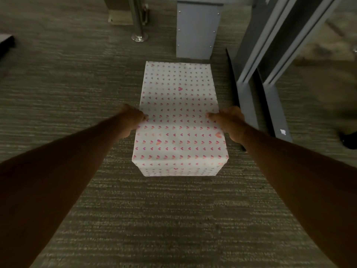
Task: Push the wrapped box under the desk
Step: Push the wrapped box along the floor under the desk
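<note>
The wrapped box [179,120] is white with small pink and orange hearts and sits on the carpet in the middle of the view. My left hand [133,119] grips its left side, thumb on the top edge. My right hand [228,122] grips its right side the same way. The box's far end lies just short of a grey desk leg panel [197,29] at the top. The desk's top is out of frame.
A round metal post with a floor flange [139,33] stands left of the panel. Grey partition frames [270,60] run along the right, close to the box. A dark shoe [349,140] shows at far right, a dark object [5,43] at far left. Carpet [67,89] lies left of the box.
</note>
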`<control>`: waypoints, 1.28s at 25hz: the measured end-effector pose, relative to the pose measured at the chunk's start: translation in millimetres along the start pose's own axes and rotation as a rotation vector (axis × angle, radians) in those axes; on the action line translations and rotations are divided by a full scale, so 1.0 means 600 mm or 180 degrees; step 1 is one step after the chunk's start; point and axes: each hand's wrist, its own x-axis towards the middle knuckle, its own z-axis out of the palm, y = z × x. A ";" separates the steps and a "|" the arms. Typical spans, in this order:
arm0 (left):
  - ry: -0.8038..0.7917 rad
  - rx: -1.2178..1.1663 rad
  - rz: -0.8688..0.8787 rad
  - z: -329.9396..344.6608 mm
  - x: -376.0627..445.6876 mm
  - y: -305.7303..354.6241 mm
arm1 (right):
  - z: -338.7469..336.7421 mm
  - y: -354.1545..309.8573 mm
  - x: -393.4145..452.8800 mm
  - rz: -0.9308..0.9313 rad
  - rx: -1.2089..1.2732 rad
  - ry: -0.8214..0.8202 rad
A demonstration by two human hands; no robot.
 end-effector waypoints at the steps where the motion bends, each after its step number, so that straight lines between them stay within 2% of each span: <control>1: 0.0014 0.0067 0.0056 0.001 0.006 -0.002 | 0.003 0.000 0.005 0.0015 -0.0004 -0.0014; 9: 0.0089 0.0435 0.0245 -0.002 0.027 -0.017 | 0.014 0.016 0.016 -0.0057 0.0050 -0.0208; 12: 0.0062 0.0488 0.0237 -0.010 0.028 -0.018 | 0.016 0.016 0.006 -0.0056 -0.0004 -0.0127; 16: 0.0260 0.0953 0.0414 -0.006 0.009 -0.016 | 0.021 0.014 -0.010 -0.0074 -0.0180 -0.0144; 18: 0.0436 0.1283 0.0779 0.005 -0.011 -0.013 | 0.021 0.011 -0.017 -0.0396 -0.0805 -0.0061; 20: 0.0723 0.1852 0.1417 0.006 -0.024 -0.007 | 0.017 0.001 -0.024 -0.0887 -0.1575 0.0086; 23: 0.0970 0.2512 0.2096 0.005 -0.031 0.014 | 0.007 -0.031 -0.035 -0.1564 -0.2261 0.0267; 28: 0.1122 0.2932 0.2478 0.021 -0.041 0.051 | 0.002 -0.068 -0.037 -0.1993 -0.2892 0.0372; 32: 0.1162 0.3087 0.2570 0.033 -0.037 0.062 | 0.005 -0.070 -0.031 -0.2024 -0.3045 0.0423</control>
